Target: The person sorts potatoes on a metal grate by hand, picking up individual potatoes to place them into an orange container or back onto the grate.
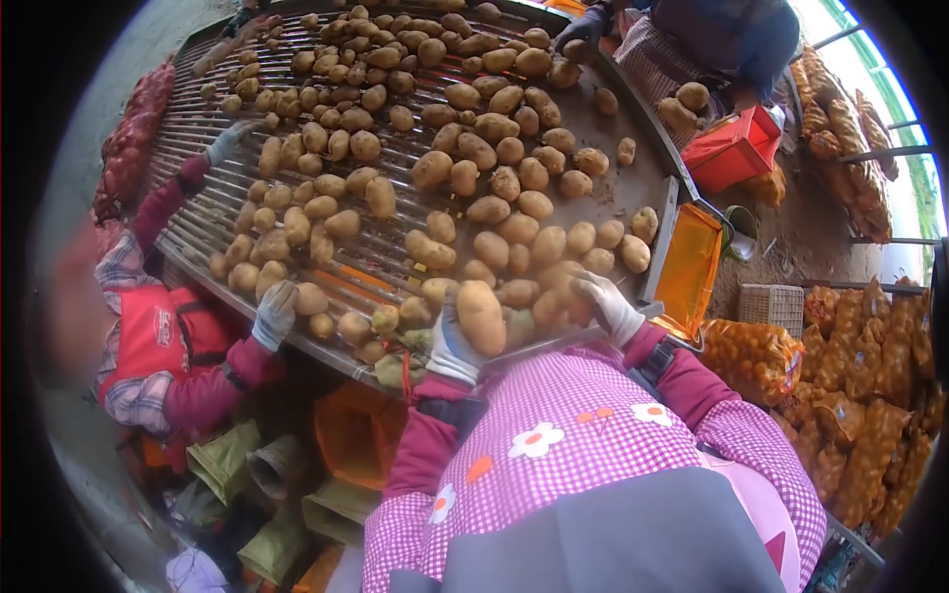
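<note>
My left hand (452,348), in a pale work glove, is closed around a large oblong potato (480,318) at the near edge of the sorting table (633,212). My right hand (610,308), also gloved, has its fingers curled over a slightly blurred potato (560,287) near the table's right corner. Loose potatoes (519,228) crowd the surface just beyond both hands. Left of my left hand, a green cloth or bag edge (397,370) hangs at the rim beside smaller potatoes.
At the left, a co-worker in a red apron (148,331) reaches over the slatted rollers (213,163). Another person (727,40) stands across the table. An orange mesh bag (689,262) hangs at the right end. Filled potato sacks (855,395) and a white crate (771,308) stand right.
</note>
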Tool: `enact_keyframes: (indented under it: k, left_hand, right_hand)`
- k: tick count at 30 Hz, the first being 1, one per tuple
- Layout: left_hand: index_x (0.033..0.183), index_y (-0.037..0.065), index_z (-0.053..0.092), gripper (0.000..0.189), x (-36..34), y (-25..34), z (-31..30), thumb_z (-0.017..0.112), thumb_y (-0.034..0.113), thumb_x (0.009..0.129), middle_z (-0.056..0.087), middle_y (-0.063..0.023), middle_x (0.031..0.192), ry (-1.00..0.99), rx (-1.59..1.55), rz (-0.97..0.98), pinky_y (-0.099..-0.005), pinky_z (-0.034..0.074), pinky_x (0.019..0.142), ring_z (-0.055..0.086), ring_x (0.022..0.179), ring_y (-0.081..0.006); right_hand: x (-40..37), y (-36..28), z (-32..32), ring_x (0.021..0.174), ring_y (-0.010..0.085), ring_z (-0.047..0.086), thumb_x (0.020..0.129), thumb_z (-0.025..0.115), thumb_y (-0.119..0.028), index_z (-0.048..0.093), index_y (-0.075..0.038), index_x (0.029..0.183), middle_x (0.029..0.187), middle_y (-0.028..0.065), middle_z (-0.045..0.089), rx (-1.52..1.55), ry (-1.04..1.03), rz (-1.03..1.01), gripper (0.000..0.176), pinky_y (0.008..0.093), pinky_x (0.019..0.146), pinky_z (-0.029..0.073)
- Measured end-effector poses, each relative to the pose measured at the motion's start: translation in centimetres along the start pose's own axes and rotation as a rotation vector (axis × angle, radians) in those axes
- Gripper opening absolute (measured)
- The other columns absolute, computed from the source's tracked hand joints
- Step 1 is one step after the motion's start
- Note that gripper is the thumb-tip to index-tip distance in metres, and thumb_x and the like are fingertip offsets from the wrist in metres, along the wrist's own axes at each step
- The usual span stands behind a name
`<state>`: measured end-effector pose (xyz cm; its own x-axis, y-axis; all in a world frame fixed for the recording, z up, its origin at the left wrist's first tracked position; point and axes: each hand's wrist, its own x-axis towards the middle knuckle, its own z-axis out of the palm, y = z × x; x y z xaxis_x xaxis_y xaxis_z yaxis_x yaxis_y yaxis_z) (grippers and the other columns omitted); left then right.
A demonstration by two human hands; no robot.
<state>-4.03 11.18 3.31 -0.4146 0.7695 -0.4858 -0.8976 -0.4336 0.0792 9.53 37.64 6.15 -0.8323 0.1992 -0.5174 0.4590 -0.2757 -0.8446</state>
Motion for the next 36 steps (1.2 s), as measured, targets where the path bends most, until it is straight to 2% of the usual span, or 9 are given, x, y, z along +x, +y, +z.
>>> enact_keyframes:
  k: [7,9,12,14,15,20,25,32,36]
  left_hand:
    - [0.137,0.005,0.057,0.048,-2.5,-0.2,-1.7,0.067,0.038,0.103,0.066,-0.0100,0.125,0.079,0.111,-0.142,-0.0416,0.054,0.102,0.065,0.116,-0.0260]
    - [0.138,0.005,0.057,0.050,-3.4,-0.6,-2.8,0.069,0.036,0.100,0.065,-0.0107,0.127,-0.044,1.001,0.181,-0.0434,0.055,0.101,0.065,0.117,-0.0273]
    - [0.140,0.005,0.057,0.052,-4.2,-0.8,-2.5,0.063,0.037,0.100,0.064,-0.0105,0.133,-0.083,0.757,0.063,-0.0436,0.053,0.100,0.061,0.122,-0.0272]
    - [0.142,0.005,0.056,0.052,-5.7,-0.2,-0.8,0.056,0.040,0.103,0.063,-0.0100,0.134,-0.365,-0.320,-0.179,-0.0417,0.053,0.097,0.061,0.121,-0.0258]
    - [0.143,0.012,0.055,0.048,-6.4,0.0,-1.7,0.053,0.040,0.104,0.064,-0.0062,0.136,-0.033,-0.252,-0.099,-0.0396,0.053,0.066,0.063,0.101,-0.0223]
    - [0.129,0.012,0.064,0.041,-6.9,-0.1,-6.3,0.055,0.035,0.097,0.074,-0.0099,0.109,0.222,1.445,0.712,-0.0425,0.053,0.063,0.065,0.072,-0.0261]
    - [0.131,0.011,0.057,0.055,-8.7,0.5,-6.0,0.051,0.057,0.102,0.068,-0.0116,0.108,0.263,1.459,0.750,-0.0508,0.052,0.072,0.062,0.080,-0.0330]
    - [0.134,0.011,0.057,0.061,-9.4,-0.2,0.0,0.051,0.063,0.102,0.066,-0.0104,0.117,0.344,0.958,0.686,-0.0523,0.054,0.081,0.065,0.094,-0.0331]
    - [0.151,0.006,0.044,0.068,-8.9,-0.1,-2.8,0.046,0.057,0.106,0.056,-0.0248,0.140,0.105,0.379,0.414,-0.0507,0.058,0.086,0.066,0.105,-0.0367]
  right_hand:
    - [1.3,-5.0,4.7,0.116,0.0404,0.067,0.098,0.062,-0.021,0.060,0.002,0.138,0.129,0.0250,0.066,-0.657,-0.270,-0.703,0.045,0.0435,0.101,0.053]
    - [2.7,-5.7,5.2,0.123,0.0414,0.061,0.096,0.065,-0.021,0.060,-0.001,0.138,0.137,0.0238,0.063,-0.819,-0.181,-0.797,0.047,0.0475,0.103,0.050]
    - [6.4,-3.7,4.6,0.142,0.0376,0.048,0.095,0.068,-0.035,0.055,-0.007,0.148,0.156,0.0196,0.049,-1.074,-0.169,-0.705,0.061,0.0524,0.114,0.040]
    - [8.4,-1.3,3.3,0.145,0.0351,0.046,0.093,0.070,-0.037,0.053,-0.010,0.151,0.161,0.0162,0.045,-1.293,-0.224,-0.753,0.066,0.0515,0.117,0.037]
    - [9.4,-1.2,1.8,0.150,0.0306,0.042,0.091,0.072,-0.040,0.051,-0.014,0.153,0.165,0.0107,0.041,-1.475,-0.331,-0.800,0.070,0.0521,0.120,0.035]
    - [14.1,-3.5,0.0,0.148,0.0274,0.045,0.092,0.070,-0.028,0.057,-0.016,0.146,0.161,0.0098,0.046,-1.675,0.111,-0.808,0.058,0.0516,0.119,0.034]
    - [18.2,-5.6,1.1,0.121,0.0335,0.063,0.094,0.067,-0.022,0.069,-0.009,0.125,0.131,0.0120,0.068,-1.266,0.400,-0.875,0.034,0.0484,0.105,0.044]
    - [25.0,-8.4,7.7,0.141,0.0383,0.049,0.092,0.068,-0.042,0.059,-0.007,0.141,0.152,0.0190,0.053,-1.459,0.305,-0.947,0.061,0.0566,0.115,0.037]
    - [19.4,-8.8,10.1,0.138,0.0383,0.050,0.085,0.073,-0.047,0.066,-0.013,0.134,0.142,0.0160,0.057,-1.487,-0.305,-0.864,0.060,0.0568,0.106,0.047]
